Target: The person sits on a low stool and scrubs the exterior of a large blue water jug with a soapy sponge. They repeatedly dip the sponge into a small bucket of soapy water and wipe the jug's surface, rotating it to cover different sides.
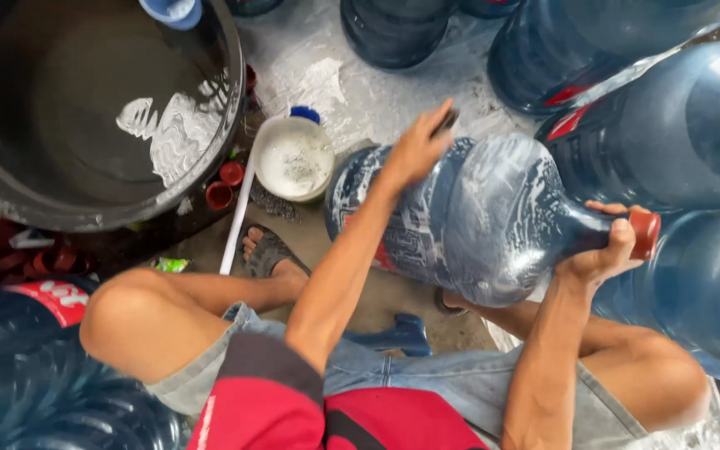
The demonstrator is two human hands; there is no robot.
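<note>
red shirt [293, 408], denim shorts [427, 375], dark sandals [270, 250]

A red label [56, 298] with white print is seen on a blue bottle at lower left; red label edges [567, 110] show on bottles at upper right. A small green wrapper [170, 264] lies on the floor, left of centre.

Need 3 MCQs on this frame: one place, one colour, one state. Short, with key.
1. Where does the right hand grip the large soapy blue plastic water jug?
A. its neck
B. its base
C. its side handle

2. What colour is the jug's cap?
A. white
B. red
C. green

3. How is the jug lying?
A. upright on the floor
B. on its side across the person's lap
C. upside down in the big black tub

Key: 1 A, fingers wrap the neck just behind the cap. 2 B, the cap shows red. 3 B, it lies sideways with the left hand on its suds-streaked body.
</note>
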